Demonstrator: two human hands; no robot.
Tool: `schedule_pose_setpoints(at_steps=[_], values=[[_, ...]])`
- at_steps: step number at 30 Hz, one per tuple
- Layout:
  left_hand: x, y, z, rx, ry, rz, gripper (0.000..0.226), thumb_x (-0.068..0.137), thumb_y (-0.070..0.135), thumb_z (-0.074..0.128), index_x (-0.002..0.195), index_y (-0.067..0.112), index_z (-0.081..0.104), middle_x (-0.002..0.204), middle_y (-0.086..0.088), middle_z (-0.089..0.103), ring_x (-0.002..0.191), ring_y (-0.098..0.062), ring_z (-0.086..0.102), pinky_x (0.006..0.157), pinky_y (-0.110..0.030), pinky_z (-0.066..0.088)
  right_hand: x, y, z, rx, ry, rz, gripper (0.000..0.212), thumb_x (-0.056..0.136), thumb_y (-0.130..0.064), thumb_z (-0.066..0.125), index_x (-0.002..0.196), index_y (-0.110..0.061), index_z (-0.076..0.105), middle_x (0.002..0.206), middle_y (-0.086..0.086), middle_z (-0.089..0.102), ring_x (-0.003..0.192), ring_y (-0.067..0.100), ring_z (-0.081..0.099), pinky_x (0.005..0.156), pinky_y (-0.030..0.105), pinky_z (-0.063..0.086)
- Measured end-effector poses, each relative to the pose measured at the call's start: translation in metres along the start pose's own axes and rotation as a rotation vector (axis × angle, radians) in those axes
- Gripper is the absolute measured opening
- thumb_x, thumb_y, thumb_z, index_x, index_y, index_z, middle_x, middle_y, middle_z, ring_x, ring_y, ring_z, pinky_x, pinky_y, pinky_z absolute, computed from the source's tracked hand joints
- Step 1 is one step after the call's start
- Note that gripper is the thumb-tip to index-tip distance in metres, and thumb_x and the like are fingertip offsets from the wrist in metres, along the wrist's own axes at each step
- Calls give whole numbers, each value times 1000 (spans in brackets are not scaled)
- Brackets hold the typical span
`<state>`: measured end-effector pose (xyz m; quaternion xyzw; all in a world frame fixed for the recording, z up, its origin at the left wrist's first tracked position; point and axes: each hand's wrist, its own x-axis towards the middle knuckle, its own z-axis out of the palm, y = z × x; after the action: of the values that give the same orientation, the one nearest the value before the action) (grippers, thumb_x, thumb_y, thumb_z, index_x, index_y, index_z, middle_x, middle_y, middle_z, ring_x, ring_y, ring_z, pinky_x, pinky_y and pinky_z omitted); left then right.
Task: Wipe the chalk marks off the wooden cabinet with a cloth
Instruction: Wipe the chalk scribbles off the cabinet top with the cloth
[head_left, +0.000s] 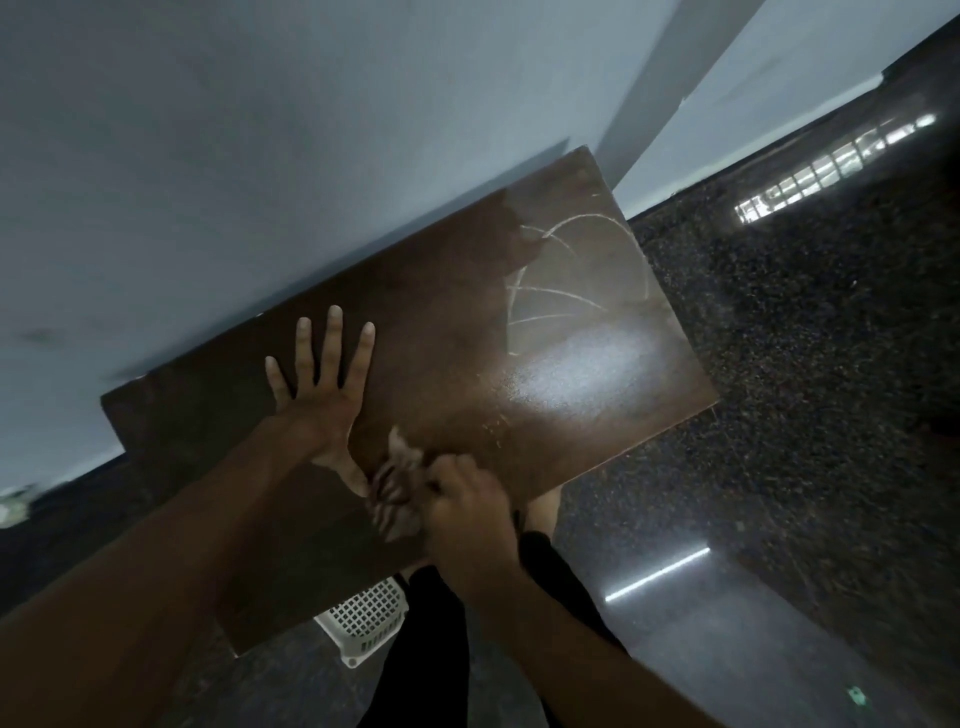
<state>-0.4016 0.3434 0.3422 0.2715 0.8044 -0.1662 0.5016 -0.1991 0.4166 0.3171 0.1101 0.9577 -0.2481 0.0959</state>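
The brown wooden cabinet stands against a pale wall, its top facing me. White chalk marks, curved lines, cover the top's far right part, and faint specks lie near the front edge. My left hand rests flat on the top with its fingers spread, left of centre. My right hand is closed around a crumpled pale cloth at the cabinet's near edge, just right of my left thumb. The cloth is blurred by motion.
A white plastic lattice basket sits on the floor below the cabinet's front edge, beside my dark-clothed legs. Dark speckled polished floor spreads to the right. The wall runs directly behind the cabinet.
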Motion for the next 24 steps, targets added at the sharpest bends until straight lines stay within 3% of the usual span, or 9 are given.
schedule_pose_setpoints(at_steps=[4, 7, 11, 15, 17, 20, 24], values=[[1, -2, 2, 26, -13, -15, 181, 36, 49, 98, 126, 27, -58, 128, -11, -68, 125, -43, -54, 108, -75, -9, -8, -7, 9, -11, -83, -49, 33, 70, -40, 72, 102, -29, 71, 91, -6, 58, 83, 18, 53, 60, 28, 44], [0, -3, 3, 24, 1, 0, 181, 37, 45, 99, 128, 27, -56, 128, -10, -68, 126, -43, -54, 108, -76, -9, 2, 15, -9, -64, -73, 2, 47, 61, -34, 78, 107, -31, 70, 91, -6, 60, 79, 19, 55, 57, 27, 43], [-1, -5, 3, 7, 12, 12, 181, 36, 41, 100, 129, 27, -55, 128, -9, -68, 126, -42, -54, 108, -76, -10, 34, 59, -45, -141, 53, 218, 65, 57, -20, 83, 120, -24, 66, 99, 3, 64, 82, 26, 61, 56, 31, 51], [-1, -7, 4, -23, 6, 31, 179, 41, 35, 100, 128, 30, -56, 126, -7, -69, 124, -40, -56, 109, -75, -9, 81, 92, -93, -168, 172, 522, 50, 80, -10, 71, 127, -22, 60, 110, 7, 62, 97, 31, 60, 71, 41, 51], [0, -9, 4, -30, 7, 32, 179, 41, 33, 100, 129, 30, -56, 125, -7, -70, 123, -39, -56, 109, -75, -9, 104, 102, -108, -159, 234, 665, 51, 83, -9, 68, 131, -22, 54, 112, 10, 62, 101, 33, 60, 77, 44, 50], [2, -13, 6, -56, 17, 53, 178, 42, 32, 101, 129, 32, -55, 125, -6, -70, 122, -38, -57, 109, -75, -11, 121, 95, -108, -184, 233, 697, 58, 82, -11, 71, 134, -23, 51, 113, 12, 61, 101, 33, 60, 78, 43, 50], [5, -18, 8, -61, 26, 70, 178, 41, 31, 100, 130, 32, -54, 125, -7, -70, 122, -39, -57, 108, -77, -9, 102, 63, -81, -144, 217, 581, 42, 86, -8, 66, 126, -18, 59, 110, 11, 58, 98, 28, 56, 81, 40, 50]])
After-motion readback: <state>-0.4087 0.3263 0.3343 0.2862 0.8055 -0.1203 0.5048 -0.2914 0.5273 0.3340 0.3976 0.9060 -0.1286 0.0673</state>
